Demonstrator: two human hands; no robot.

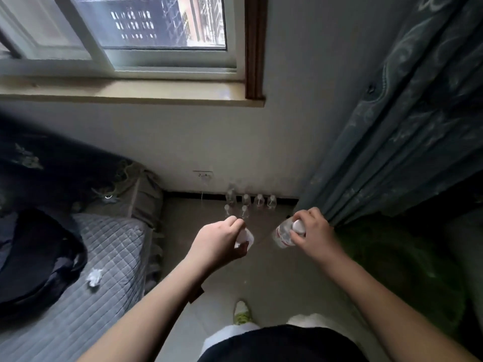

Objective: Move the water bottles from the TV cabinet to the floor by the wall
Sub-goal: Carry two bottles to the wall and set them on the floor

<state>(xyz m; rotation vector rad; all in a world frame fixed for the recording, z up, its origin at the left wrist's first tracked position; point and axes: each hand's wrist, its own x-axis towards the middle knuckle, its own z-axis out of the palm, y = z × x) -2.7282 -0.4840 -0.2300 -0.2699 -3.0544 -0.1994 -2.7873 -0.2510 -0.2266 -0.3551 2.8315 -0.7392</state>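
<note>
**Two bottles carried, six standing at the wall**

The right hand [315, 231] curls its fingers round the top of a clear water bottle [283, 235] with a red-and-white label. The bottle hangs above the floor [274, 278], its long axis tilted, white cap toward the camera and base pointing down and to the left. The left hand [222, 240] has its fingers curled over the white cap end of a second bottle [245, 237]; nearly all of that bottle is hidden beneath the hand, so which way it points cannot be told.

Ahead of both hands, six more bottles [247, 205] stand upright on the floor against the dark skirting of the wall [235, 147]: four in a back row touching or nearly touching the skirting, two in a front row just before them, caps up. That makes eight bottles counted.

A wall socket [205, 175] sits just above the row. A bed with a grey quilted cover [104, 257] lies to the left, with a crumpled tissue [94, 276] on it. A patterned curtain [405, 126] hangs on the right, and a window [117, 35] is above.
</note>
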